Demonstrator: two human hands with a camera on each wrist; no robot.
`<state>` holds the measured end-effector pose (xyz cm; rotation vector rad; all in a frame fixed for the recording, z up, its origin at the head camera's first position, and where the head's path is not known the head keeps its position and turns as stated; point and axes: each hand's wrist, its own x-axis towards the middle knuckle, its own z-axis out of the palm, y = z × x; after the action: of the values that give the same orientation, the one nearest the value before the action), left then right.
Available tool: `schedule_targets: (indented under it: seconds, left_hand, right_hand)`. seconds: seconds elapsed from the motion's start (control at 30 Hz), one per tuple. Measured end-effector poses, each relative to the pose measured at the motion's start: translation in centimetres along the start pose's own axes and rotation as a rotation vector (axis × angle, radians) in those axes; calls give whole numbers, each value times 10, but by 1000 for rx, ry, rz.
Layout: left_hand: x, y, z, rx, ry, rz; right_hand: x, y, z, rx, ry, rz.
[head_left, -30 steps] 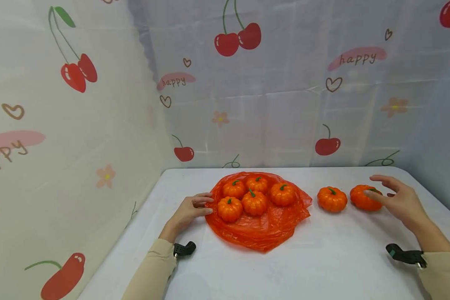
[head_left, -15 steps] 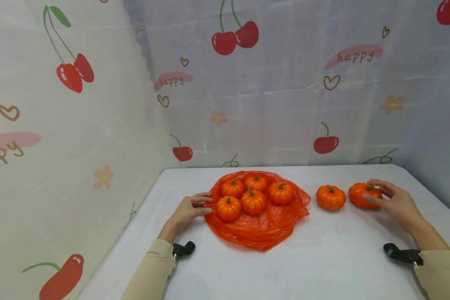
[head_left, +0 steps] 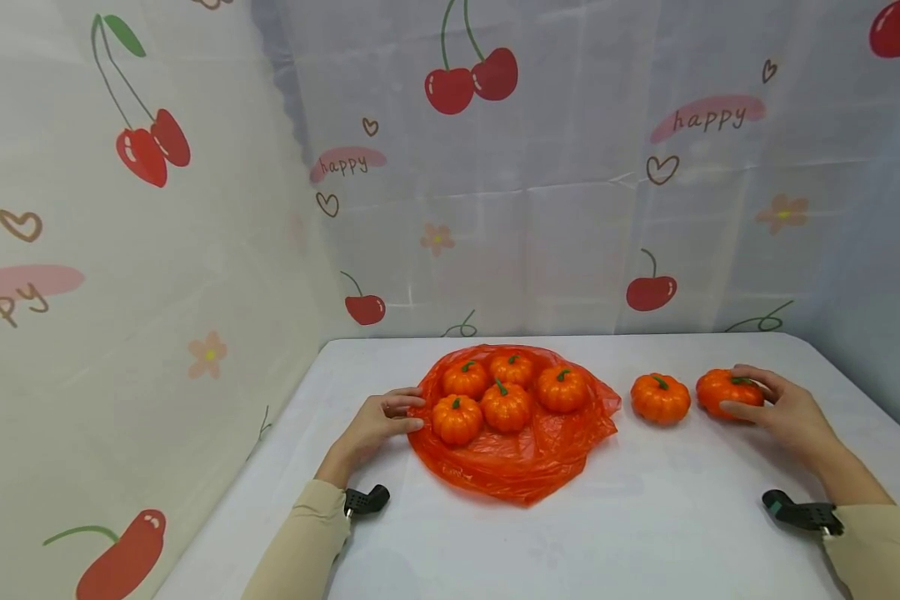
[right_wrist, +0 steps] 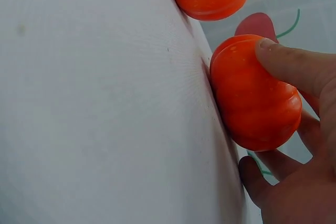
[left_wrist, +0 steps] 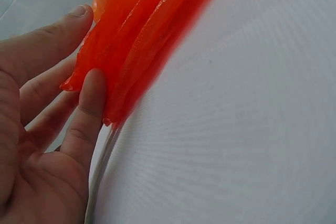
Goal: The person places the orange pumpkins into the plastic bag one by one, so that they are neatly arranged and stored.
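Note:
A crinkled red plastic bag (head_left: 525, 467) lies spread on the table with several small orange pumpkins (head_left: 507, 407) on it. At its left edge my left hand (head_left: 375, 423) touches the plastic with fairly straight fingers; the left wrist view has the bag's edge (left_wrist: 126, 51) between thumb and fingers. On the right, my right hand (head_left: 795, 417) holds the rightmost pumpkin (head_left: 718, 394), thumb on the near side and fingers round the far side. The right wrist view shows the thumb pressed on this pumpkin (right_wrist: 252, 98), low at the tabletop; its far side is hidden.
Another pumpkin (head_left: 660, 398) stands between the bag and the held one. A white cloth covers the table (head_left: 570, 550). Cherry-printed curtains (head_left: 540, 200) rise along its back and left side. Each wrist carries a black camera mount (head_left: 367, 500).
My right hand has moved left and down onto the rightmost pumpkin, and its fingers have closed round it. My left hand stays at the bag's edge. The head view shifts slightly.

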<state>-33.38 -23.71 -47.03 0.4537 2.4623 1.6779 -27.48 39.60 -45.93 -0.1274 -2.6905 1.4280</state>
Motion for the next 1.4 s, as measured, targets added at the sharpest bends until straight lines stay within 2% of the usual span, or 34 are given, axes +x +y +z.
schedule_targets:
  seconds: [0.63,1.07,1.4]
  left_hand:
    - [0,2,0,7,-2,13]
    - [1,-1,-1,7,-1,10]
    - [1,-1,-1,7,-5,4]
  right_hand:
    - [-1,-4,3,-93,53,-26]
    - [-5,-37,-3,-127,73,-83]
    - [-10,-58,1,-150,69,-124]
